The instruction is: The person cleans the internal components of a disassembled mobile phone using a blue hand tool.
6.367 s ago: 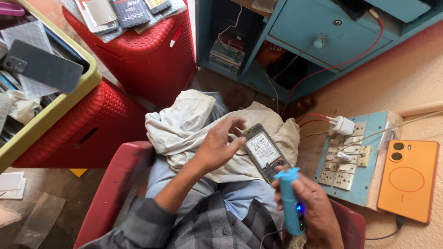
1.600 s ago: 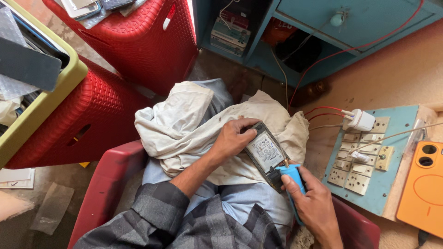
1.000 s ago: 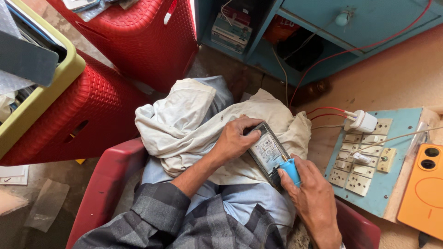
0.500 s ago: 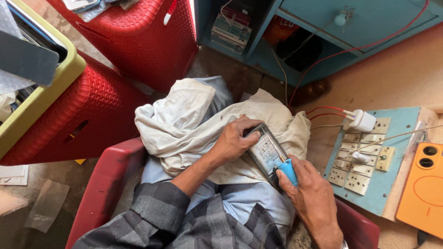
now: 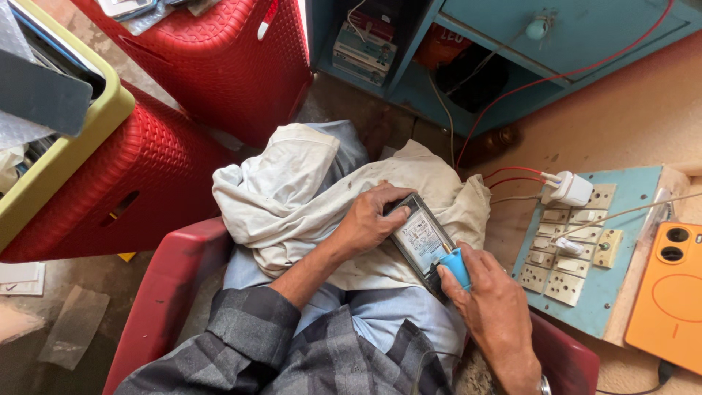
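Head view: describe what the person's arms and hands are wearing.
The left hand is bare, with no glove or ring in view; its grey and black checked sleeve is pushed up to the elbow. The right hand is bare too, with a metal watch band just showing at the wrist.

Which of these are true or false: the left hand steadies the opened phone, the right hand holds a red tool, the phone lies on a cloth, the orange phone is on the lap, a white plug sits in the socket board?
1. The left hand steadies the opened phone. True.
2. The right hand holds a red tool. False: the tool is blue.
3. The opened phone lies on a cloth. True.
4. The orange phone is on the lap. False: it lies beside the socket board.
5. A white plug sits in the socket board. True.
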